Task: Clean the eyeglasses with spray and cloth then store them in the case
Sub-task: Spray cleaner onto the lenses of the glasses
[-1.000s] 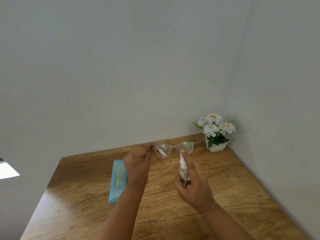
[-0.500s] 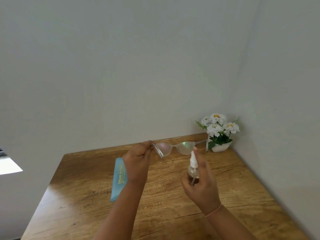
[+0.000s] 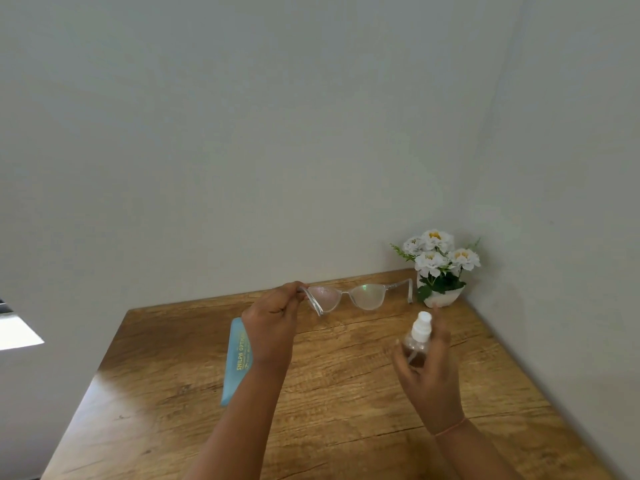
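Clear-framed eyeglasses hang in the air above the wooden table, their temples unfolded. My left hand pinches them at the left hinge. My right hand grips a small clear spray bottle with a white nozzle, upright, below and to the right of the right lens, apart from the glasses. A light blue case with gold lettering lies on the table, partly hidden behind my left wrist. No cloth shows.
A small white pot of white flowers stands in the table's far right corner. Grey walls close off the back and right side. The table's left edge drops off to the floor.
My right hand carried the spray bottle right and down, away from the lenses. My left hand kept the glasses in nearly the same spot.
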